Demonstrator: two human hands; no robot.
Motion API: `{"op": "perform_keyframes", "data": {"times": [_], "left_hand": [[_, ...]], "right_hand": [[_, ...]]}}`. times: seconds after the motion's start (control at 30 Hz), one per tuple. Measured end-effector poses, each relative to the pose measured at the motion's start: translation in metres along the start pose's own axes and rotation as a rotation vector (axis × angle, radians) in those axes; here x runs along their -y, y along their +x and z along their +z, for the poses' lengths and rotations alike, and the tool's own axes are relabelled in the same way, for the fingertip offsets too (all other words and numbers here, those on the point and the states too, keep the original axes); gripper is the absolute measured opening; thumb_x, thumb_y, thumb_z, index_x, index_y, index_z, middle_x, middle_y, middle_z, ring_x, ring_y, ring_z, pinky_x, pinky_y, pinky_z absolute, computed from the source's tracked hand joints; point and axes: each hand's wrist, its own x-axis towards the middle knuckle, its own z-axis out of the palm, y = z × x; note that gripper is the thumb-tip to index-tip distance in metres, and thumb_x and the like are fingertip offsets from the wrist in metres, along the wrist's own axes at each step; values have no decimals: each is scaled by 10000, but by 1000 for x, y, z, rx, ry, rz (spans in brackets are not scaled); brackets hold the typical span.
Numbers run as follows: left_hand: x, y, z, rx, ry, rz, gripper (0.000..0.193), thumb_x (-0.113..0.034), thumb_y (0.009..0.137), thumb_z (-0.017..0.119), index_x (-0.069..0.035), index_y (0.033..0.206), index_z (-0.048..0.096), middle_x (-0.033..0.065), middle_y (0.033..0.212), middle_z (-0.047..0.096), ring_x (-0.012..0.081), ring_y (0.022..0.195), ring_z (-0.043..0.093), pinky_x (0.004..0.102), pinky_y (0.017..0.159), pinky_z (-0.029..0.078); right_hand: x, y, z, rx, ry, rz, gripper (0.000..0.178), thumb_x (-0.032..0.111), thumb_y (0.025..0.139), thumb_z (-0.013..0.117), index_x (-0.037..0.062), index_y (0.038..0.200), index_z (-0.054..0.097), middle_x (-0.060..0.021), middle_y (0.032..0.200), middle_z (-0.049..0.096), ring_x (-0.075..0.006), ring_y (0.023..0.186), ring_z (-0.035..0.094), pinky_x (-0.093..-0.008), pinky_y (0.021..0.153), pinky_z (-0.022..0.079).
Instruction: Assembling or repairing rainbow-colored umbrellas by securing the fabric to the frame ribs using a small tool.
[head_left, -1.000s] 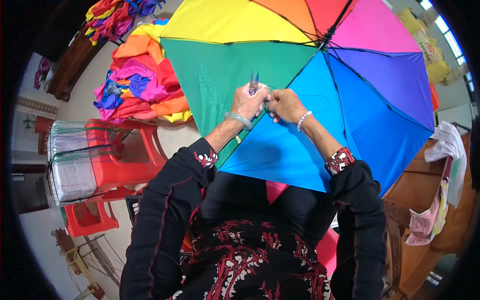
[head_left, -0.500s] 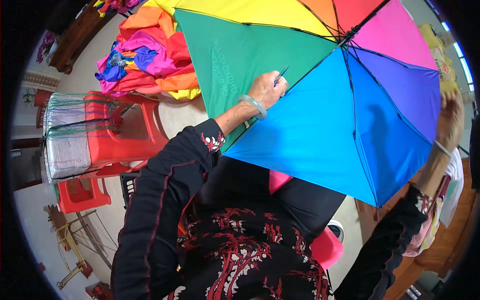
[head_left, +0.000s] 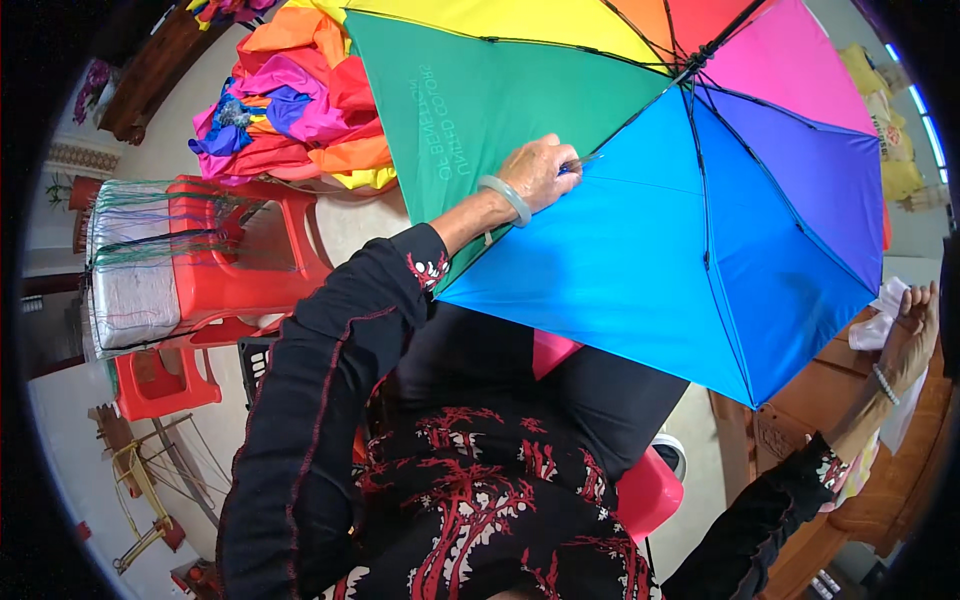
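Note:
An open umbrella [head_left: 610, 270] in rainbow panels lies across my lap, its underside up, with black ribs meeting at the hub [head_left: 693, 66]. My left hand [head_left: 533, 175] rests over the seam between the green and blue panels. Its fingers are closed on a small pointed tool with a blue handle [head_left: 569, 166]; the exact kind is unclear. Off the umbrella's right edge, my right hand [head_left: 908, 340] pinches a thin white cloth [head_left: 880, 318] above the wooden furniture.
A heap of multicoloured fabric [head_left: 300, 105] is at the upper left. Below it stands a red plastic stool [head_left: 225, 270] beside a white bundle [head_left: 137, 270] with loose threads strung across. A smaller red stool [head_left: 165, 388] is lower. Wooden furniture [head_left: 815, 400] fills the right, below a yellow bag [head_left: 885, 130].
My right hand has moved down and outward from the umbrella's right edge, to the white cloth. The left hand has shifted only slightly, and the tool's tip now points right.

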Motion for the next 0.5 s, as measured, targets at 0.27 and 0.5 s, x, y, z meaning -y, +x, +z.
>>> {"op": "perform_keyframes", "data": {"times": [0.27, 0.5], "left_hand": [[-6, 5, -9, 103, 28, -105, 141, -170, 739, 614, -47, 807, 605, 136, 791, 595, 281, 755, 582, 379, 670, 456], [-18, -2, -42, 355, 357, -204, 145, -163, 750, 561, -55, 834, 611, 158, 816, 613, 326, 791, 600, 418, 665, 473]], "right_hand": [[34, 9, -93, 168, 116, 77, 182, 130, 907, 449, -44, 949, 482, -62, 867, 469, -175, 882, 497, -275, 863, 414], [52, -26, -14, 61, -96, 25, 151, 112, 903, 437, -36, 885, 458, -87, 867, 452, -189, 894, 485, -284, 858, 409]]}}
